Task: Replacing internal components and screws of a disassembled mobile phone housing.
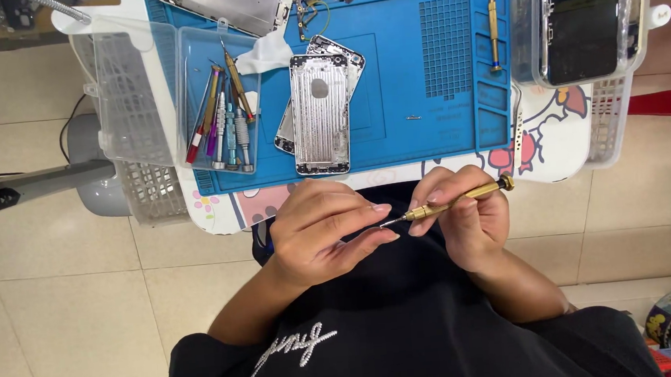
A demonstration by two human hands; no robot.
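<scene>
Two hands: both yours, raised in front of your chest, just clear of the near edge of the blue work mat (431, 85).
Right hand (465, 218): your fingers are closed around a brass precision screwdriver (452, 202), its cap pointing right and its fine tip pointing left.
Left hand (319, 234): your thumb and forefinger are pinched together right at the driver's tip; whether a part sits between them is too small to tell.
Phone housings (320, 114): two silver back shells, stacked askew on the mat, well apart from both hands.
Spare drivers (222, 117): several, in a clear tray at the mat's left side.
Second brass driver (492, 24): lying upright in the mat's right slot.
Handling note: keep your wrists close together and steady the tip with your left fingertips; work above the mat, so a slipped piece lands there.
</scene>
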